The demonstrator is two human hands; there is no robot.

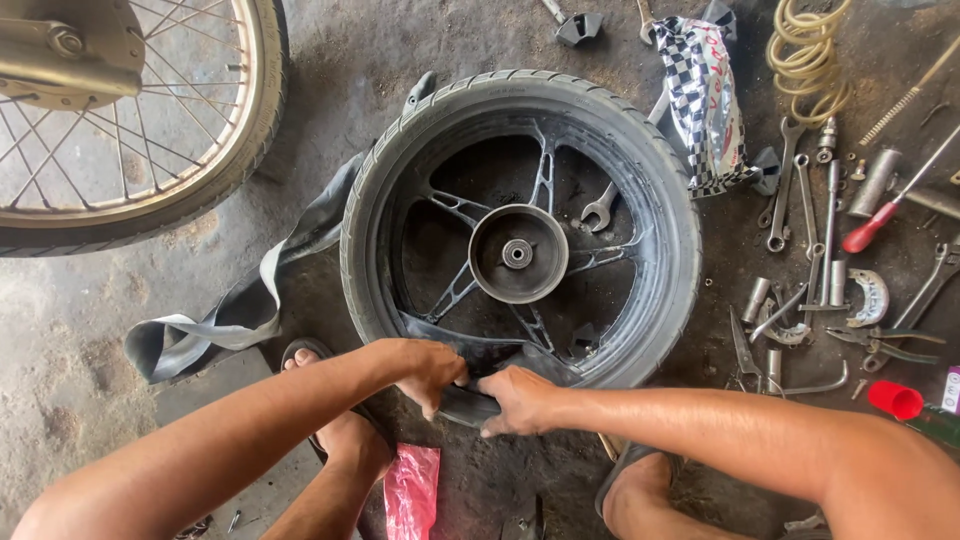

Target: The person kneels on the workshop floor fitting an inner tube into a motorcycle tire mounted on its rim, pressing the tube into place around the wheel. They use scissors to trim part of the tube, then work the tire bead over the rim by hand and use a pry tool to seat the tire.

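Seen from the head camera, both hands, left hand (432,372) and right hand (515,400), close on a black inner tube (470,400) at the lower edge of a motorcycle wheel (520,230) lying flat on the floor at frame centre. The tube appears to be mid-way through being worked at the rim, which calls for feeding it along the rim; its gripped stretch runs left to right across the frame.

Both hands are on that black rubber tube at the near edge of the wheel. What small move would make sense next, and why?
Probably work the next bit of tube along the rim. The left hand and right hand pinch the inner tube at the near edge of the tyre. One stretch lies between tyre and rim there, while a long length trails on the floor to the left.
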